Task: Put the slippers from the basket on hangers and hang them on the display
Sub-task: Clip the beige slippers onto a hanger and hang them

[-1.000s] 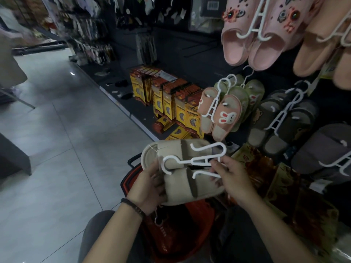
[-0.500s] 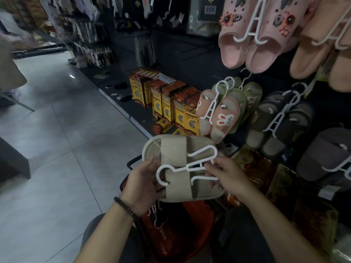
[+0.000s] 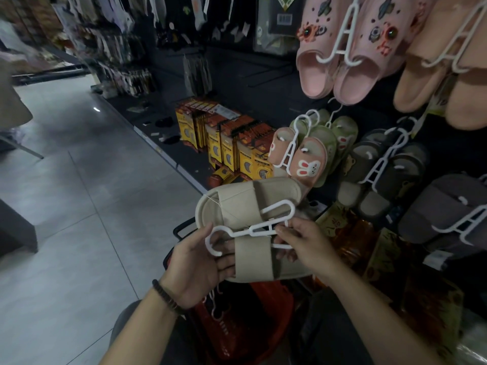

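Beige slippers (image 3: 245, 206) sit above the red basket (image 3: 266, 309): your left hand (image 3: 195, 270) clamps its fingers round the pair, likely steadying it so your right hand (image 3: 311, 246), fingers pinching the white hanger (image 3: 259, 229), can seat it.

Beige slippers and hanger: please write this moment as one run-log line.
stage: fitting hanger | left hand: holds beige slippers | right hand: pinches white hanger | hung: not yet
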